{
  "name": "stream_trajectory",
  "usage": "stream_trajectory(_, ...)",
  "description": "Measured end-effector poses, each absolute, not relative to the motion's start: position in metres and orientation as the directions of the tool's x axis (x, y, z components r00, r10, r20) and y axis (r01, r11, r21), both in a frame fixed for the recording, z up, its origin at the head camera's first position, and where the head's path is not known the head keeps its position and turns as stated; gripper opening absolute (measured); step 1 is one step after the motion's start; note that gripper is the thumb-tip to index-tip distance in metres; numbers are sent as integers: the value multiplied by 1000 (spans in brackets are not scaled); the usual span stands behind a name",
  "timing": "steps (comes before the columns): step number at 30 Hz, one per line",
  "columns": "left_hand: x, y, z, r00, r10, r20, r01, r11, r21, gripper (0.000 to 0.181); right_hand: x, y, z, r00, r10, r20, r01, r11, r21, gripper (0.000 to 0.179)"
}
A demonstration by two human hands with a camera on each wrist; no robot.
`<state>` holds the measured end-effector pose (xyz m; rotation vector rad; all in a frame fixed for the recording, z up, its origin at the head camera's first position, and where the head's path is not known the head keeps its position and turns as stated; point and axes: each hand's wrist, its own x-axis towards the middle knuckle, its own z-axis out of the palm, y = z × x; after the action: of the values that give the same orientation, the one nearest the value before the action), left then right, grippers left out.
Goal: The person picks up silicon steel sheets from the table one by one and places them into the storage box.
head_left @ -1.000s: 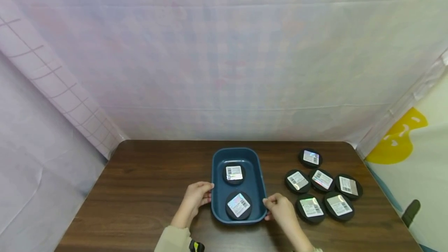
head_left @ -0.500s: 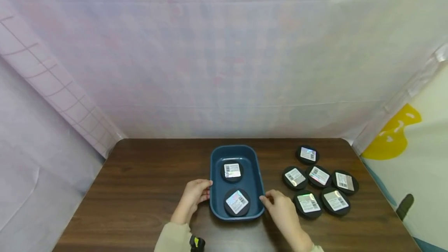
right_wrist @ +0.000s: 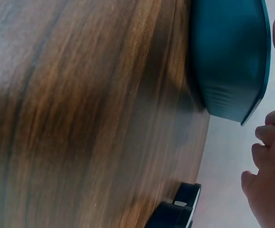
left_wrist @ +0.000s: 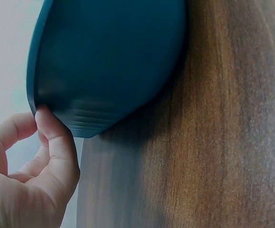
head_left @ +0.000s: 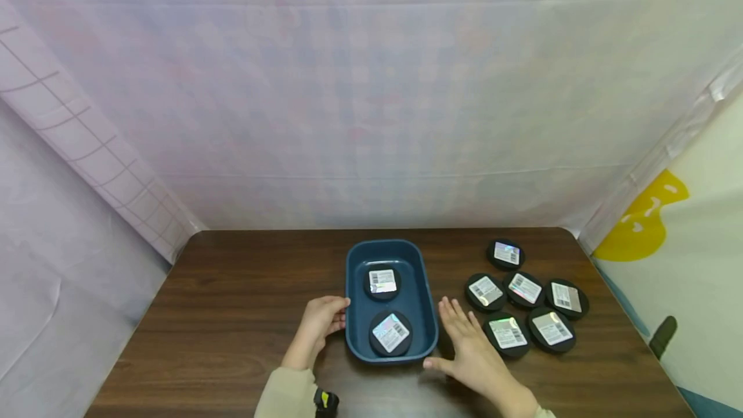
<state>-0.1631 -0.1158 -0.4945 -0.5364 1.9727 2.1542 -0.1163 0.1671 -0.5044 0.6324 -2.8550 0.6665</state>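
A dark blue rectangular tray (head_left: 386, 361) lies on the table, holding two round black containers with white barcode labels, one at the far end (head_left: 382, 282) and one at the near end (head_left: 390, 333). My left hand (head_left: 318, 326) pinches the tray's left rim between thumb and finger, as the left wrist view of the tray (left_wrist: 113, 57) also shows. Beside the tray's right wall, my right hand (head_left: 470, 355) is spread with its fingers straight. A gap separates it from the tray (right_wrist: 232, 57) in the right wrist view, and it holds nothing.
Several more labelled round black containers (head_left: 525, 289) sit grouped on the right of the brown wooden table (head_left: 232, 315). A pale patterned curtain (head_left: 371, 115) hangs behind the table, with a yellow shape (head_left: 635, 231) on the right-hand cloth.
My right hand has let go of the tray's right rim, moved slightly right and spread its fingers. The left hand keeps its hold. The head view has shifted slightly.
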Motion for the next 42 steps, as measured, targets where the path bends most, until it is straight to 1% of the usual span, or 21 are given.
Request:
stream_trajectory(7,-164,-117,-494,-922,-101,-373,-362,-112,926,29,-116,170,-504,-913,-374,162,-407,844,-350,115)
stream_trajectory(14,-164,-117,-494,-923,-98,-372,-361,-110,926,29,-114,175,-506,-910,-386,150,-414,853,-317,122)
stream_trajectory(28,-163,-117,-496,-922,-101,-372,-363,-98,927,27,-111,202,-515,-929,-327,176,-366,882,-295,122)
stream_trajectory(38,-162,-117,-495,-928,-77,-365,-357,-107,928,28,-108,225,-521,-949,-271,159,-308,903,-300,120)
stream_trajectory(42,-162,-119,-496,-928,-70,-366,-357,-108,928,29,-108,233,-521,-958,-252,135,-283,903,-323,119)
